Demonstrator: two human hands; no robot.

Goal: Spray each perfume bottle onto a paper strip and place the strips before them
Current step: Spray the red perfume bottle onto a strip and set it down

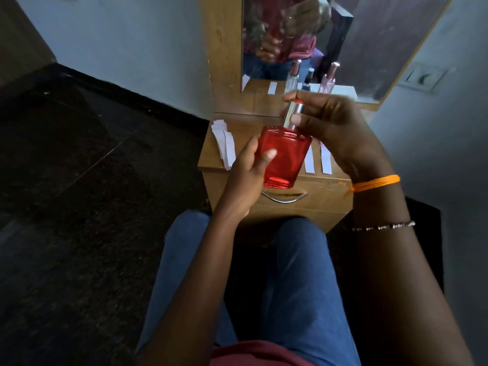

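Observation:
My left hand (247,169) grips the body of a red glass perfume bottle (284,159), held upright above the front of a small wooden dresser (324,196). My right hand (332,125) closes around the bottle's silver cap (293,113). A pile of white paper strips (224,141) lies at the dresser's left edge. Two single strips (326,161) lie side by side on the top to the right of the bottle, partly hidden by my right hand. The dresser top behind my hands is hidden.
A mirror (369,43) stands at the back of the dresser and reflects three slim bottles (293,75) and strips. A drawer with a metal handle (284,198) faces my knees. Dark floor spreads to the left; walls close in on both sides.

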